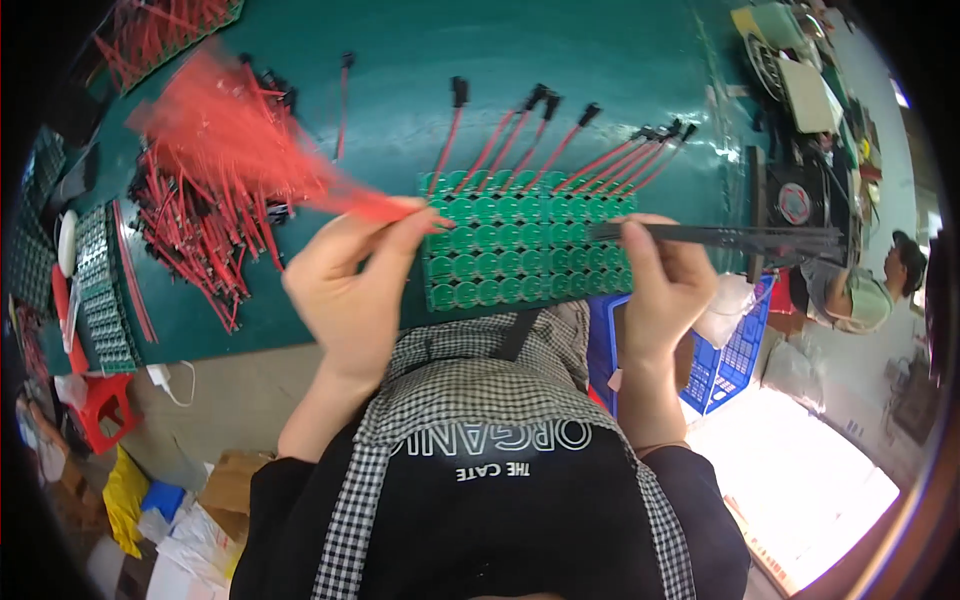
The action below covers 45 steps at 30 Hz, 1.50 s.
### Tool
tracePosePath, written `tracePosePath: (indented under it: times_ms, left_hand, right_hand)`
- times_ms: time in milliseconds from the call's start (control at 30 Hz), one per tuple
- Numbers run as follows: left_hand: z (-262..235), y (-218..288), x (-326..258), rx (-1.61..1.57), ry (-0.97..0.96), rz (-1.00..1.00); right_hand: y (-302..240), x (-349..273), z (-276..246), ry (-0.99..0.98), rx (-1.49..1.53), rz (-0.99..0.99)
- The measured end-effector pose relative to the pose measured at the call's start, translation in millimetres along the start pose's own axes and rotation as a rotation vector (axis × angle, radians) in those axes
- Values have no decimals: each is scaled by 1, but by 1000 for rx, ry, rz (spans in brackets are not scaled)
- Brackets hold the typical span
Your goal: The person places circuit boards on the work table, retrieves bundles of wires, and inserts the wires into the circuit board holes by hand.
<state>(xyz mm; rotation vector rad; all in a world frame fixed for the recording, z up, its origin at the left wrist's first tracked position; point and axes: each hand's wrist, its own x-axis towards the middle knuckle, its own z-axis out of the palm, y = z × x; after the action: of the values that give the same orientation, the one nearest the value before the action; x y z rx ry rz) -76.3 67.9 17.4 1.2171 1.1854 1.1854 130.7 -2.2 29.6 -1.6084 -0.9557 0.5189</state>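
Observation:
My left hand (350, 275) is closed in a pinch on the ends of a bundle of red wires (245, 140), which fans out to the upper left and is smeared by motion. Its fingertips are over the left side of a green circuit board panel (530, 250) with rows of round sections. A bundle of black wires (745, 238) is pinched in my right hand (665, 285) at the panel's right side; its long ends point right. Along the panel's far edge, several red wires with black connectors (540, 100) stretch away across the table.
A heap of red wires with black connectors (205, 235) lies left of the panel on the green table (400, 40). More circuit panels (100, 290) are at the far left. A blue crate (725, 370) stands below the table at right, and a red stool (105, 405) at left.

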Motion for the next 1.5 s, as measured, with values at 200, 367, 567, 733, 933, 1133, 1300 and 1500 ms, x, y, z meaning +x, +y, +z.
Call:
tracePosePath:
  times_ms: [200,367,567,733,933,1133,1300,1500]
  left_hand:
    - [4,-14,-2,109,54,89]
    - [8,-16,-4,162,64,115]
    - [6,-15,-4,285,5,151]
    - [7,-15,-3,299,44,182]
    - [8,-15,-3,298,76,207]
    - [7,-13,-3,335,67,218]
    - [8,-10,1,394,46,280]
    - [8,-9,3,450,49,310]
  right_hand:
    - [0,-5,68,-210,-62,-238]
    - [4,-1,74,-219,-129,-251]
    - [4,-3,76,-231,-75,-178]
    - [1,-3,74,-282,-130,-216]
    - [-1,-3,73,-312,-148,-226]
    - [-1,-3,77,-269,-99,-194]
    - [1,-4,80,-231,-102,-231]
    - [3,-3,80,-236,-139,-245]
